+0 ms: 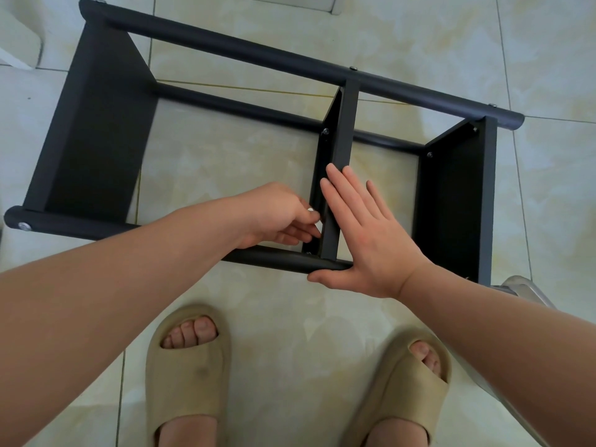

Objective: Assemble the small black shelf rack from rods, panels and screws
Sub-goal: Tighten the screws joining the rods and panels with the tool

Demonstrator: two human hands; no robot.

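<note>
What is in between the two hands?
The black middle panel stands between the left hand and the flat right hand, which touches it. The head view shows this.

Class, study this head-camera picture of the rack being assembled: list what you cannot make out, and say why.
1. Head view: the small pale item pinched by the left hand is too small to identify.
2. Head view: the near rod past the right hand is hidden by that hand and forearm.
3. Head view: the metal object at right is mostly covered by the right forearm.
</note>
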